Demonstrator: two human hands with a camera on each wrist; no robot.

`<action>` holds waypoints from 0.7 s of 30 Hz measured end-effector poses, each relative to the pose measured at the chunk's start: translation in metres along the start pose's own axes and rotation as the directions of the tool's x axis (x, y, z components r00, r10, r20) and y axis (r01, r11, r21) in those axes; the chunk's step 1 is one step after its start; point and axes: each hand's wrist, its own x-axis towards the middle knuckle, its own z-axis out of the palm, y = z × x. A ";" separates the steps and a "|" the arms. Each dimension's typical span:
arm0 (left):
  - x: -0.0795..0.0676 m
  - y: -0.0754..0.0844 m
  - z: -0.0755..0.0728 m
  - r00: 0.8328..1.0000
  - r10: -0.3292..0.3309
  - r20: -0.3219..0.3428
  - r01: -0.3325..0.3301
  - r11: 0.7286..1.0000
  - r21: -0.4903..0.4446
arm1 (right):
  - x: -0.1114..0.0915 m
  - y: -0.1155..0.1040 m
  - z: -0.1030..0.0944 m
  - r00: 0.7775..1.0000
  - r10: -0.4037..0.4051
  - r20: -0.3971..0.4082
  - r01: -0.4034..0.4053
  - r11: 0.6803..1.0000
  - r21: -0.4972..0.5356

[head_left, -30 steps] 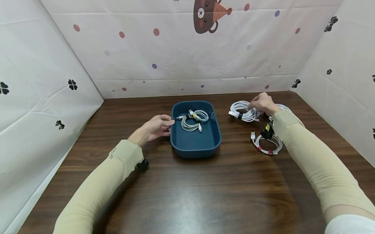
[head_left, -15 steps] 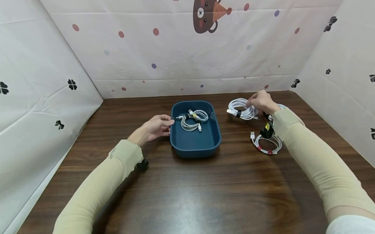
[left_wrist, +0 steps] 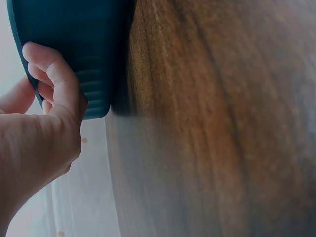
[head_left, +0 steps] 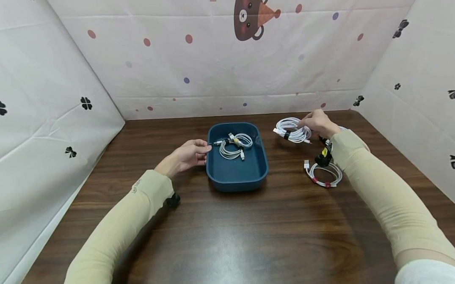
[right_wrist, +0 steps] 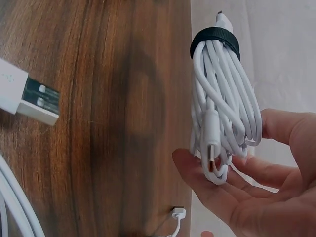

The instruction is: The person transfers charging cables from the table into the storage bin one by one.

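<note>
My right hand (head_left: 318, 123) pinches a coiled white charging cable (head_left: 299, 136) between thumb and fingers, lifted off the table. The right wrist view shows the black strap round the coil (right_wrist: 222, 94) and a small connector hanging at its lower end; its shadow falls on the wood. With thumb and fingers on either side of the rim, my left hand (head_left: 190, 154) grips the left edge of a dark blue plastic bin (head_left: 237, 186). Inside that bin lie coiled pale cables (head_left: 228, 156), one with a yellow tie.
On the right of the brown wooden table (head_left: 224, 235) lies a white USB cable (head_left: 306, 165) with red ties. Another white cable (head_left: 345, 129) is partly hidden behind my right wrist. A printed white sheet (head_left: 208, 62) forms the back wall, with similar sheets at both sides.
The coiled white cable has risen off the table and shifted slightly left in my right hand. My left hand and the bin have stayed in place.
</note>
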 end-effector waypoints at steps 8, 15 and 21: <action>0.005 -0.002 -0.002 0.999 -0.018 -0.026 0.018 1.000 0.002 | -0.001 -0.001 -0.001 0.999 0.003 0.044 -0.006 0.997 0.073; 0.006 -0.003 -0.002 0.999 -0.019 -0.033 0.019 1.000 -0.007 | -0.003 -0.007 -0.002 0.998 0.013 0.057 -0.021 0.990 0.136; 0.005 -0.002 -0.001 0.999 -0.014 -0.034 0.014 1.000 -0.007 | -0.003 -0.008 -0.002 0.999 0.008 0.050 -0.018 0.980 0.200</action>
